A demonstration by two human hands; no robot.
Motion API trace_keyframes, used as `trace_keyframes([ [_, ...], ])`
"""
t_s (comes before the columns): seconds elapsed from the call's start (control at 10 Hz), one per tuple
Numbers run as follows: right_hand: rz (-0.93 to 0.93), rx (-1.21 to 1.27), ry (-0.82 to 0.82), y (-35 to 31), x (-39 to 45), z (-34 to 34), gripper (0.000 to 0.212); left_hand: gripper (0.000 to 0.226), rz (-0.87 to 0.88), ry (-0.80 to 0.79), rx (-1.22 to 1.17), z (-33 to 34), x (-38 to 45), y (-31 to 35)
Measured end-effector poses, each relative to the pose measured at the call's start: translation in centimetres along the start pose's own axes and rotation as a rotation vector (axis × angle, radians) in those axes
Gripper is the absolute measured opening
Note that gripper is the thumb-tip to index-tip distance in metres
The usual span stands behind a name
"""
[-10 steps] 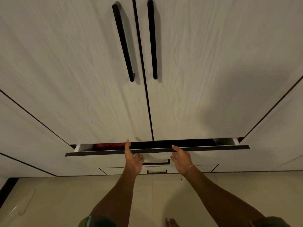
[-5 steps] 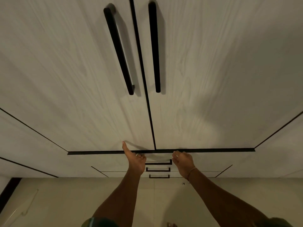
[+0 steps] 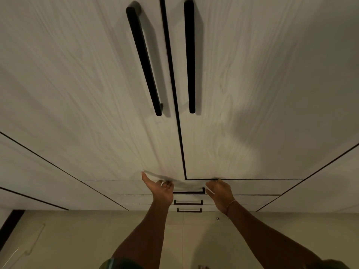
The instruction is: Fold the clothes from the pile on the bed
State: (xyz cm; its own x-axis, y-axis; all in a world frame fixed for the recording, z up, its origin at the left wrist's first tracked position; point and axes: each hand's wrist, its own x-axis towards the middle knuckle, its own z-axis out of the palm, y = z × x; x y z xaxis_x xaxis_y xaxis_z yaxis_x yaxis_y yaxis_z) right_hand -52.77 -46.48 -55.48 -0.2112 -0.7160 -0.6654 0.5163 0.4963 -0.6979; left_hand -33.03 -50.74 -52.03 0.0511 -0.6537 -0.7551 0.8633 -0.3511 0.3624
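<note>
Your left hand (image 3: pixel 162 189) is flat against the front of the top drawer (image 3: pixel 116 186), palm up against the panel, thumb stretched out to the left and fingers straight; it presses the wood and holds nothing. Your right hand (image 3: pixel 220 193) is on the same drawer front, off to the right of the left hand, its fingertips up at the drawer's top edge where the dark seam runs. The fingers look fairly straight and nothing is in them, though their tips are too small and shaded to read closely. A thin bracelet (image 3: pixel 231 203) circles that wrist.

Between your two hands sits the drawer's short black handle (image 3: pixel 189 191), touched by neither hand. Just below your hands come two more drawers, each with its own small handle (image 3: pixel 188 202). The top drawer sits flush with the cupboard front, only a thin dark line showing along its top.

Above your hands rise two tall pale wood-grain doors (image 3: pixel 87 94), meeting at a dark seam directly over the gap between your hands, with a long black bar handle (image 3: pixel 144 61) on each side of it. Below your forearms lies the pale floor (image 3: pixel 77 239).

The clothes and the bed are nowhere in this view, so you cannot tell where they lie.
</note>
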Motion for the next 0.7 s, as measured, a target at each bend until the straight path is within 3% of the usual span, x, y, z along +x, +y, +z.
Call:
trace_keyframes([
  [0.2, -0.027, -0.146, -0.059, 0.2, -0.5, -0.3, 0.010, 0.110, -0.029, -0.041, 0.075, -1.1, -0.2, 0.5],
  [0.3, -0.040, -0.305, -0.071, 0.6, -0.3, 0.1, 0.021, 0.107, -0.040, -0.089, 0.107, -1.7, -1.0, 1.2],
  [0.4, -0.050, -0.699, -0.143, 1.4, -0.6, 1.9, 0.063, 0.095, 0.017, -0.094, 0.191, -2.7, -2.0, 2.3],
  [0.5, -0.159, -1.077, -0.316, 1.7, -2.6, 5.9, 0.073, 0.080, 0.125, -0.047, 0.328, -3.6, -3.1, 4.3],
  [0.6, -0.394, -1.246, -0.511, 2.1, -4.8, 11.7, 0.067, 0.043, 0.333, 0.072, 0.641, -4.8, -5.9, 7.1],
  [0.7, -0.592, -1.312, -0.686, 2.1, -7.5, 17.4, 0.066, 0.044, 0.613, 0.245, 1.015, -6.6, -8.5, 9.7],
])
